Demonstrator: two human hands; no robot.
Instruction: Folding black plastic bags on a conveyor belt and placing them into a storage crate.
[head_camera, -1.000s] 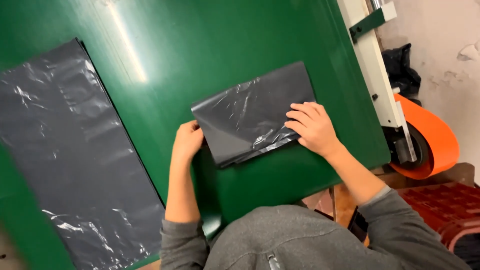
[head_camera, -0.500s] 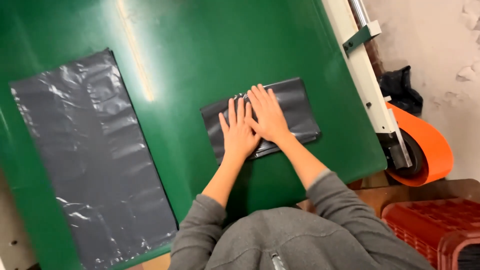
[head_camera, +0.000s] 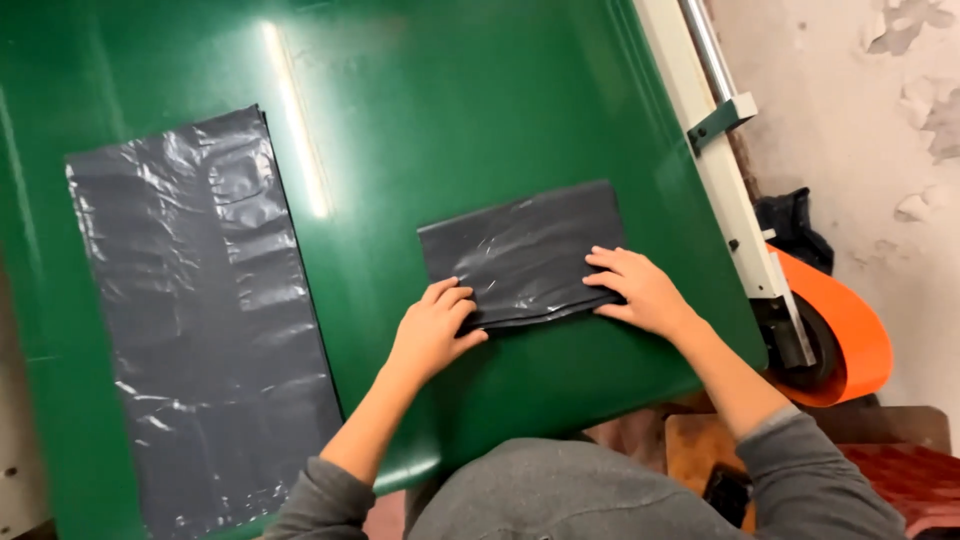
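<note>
Head view: a folded bag (head_camera: 525, 255) of dark grey plastic lies on the green table (head_camera: 480, 110), near its front edge. The left hand (head_camera: 432, 330) presses on the bag's lower left corner, fingers half curled and gripping nothing. The right hand (head_camera: 640, 290) lies open and flat on the lower right corner. A flat bag (head_camera: 200, 320) (same plastic, unfolded) lies well apart at left. Beyond the table's right edge sits an orange guard (head_camera: 850, 335), perhaps over a wheel.
</note>
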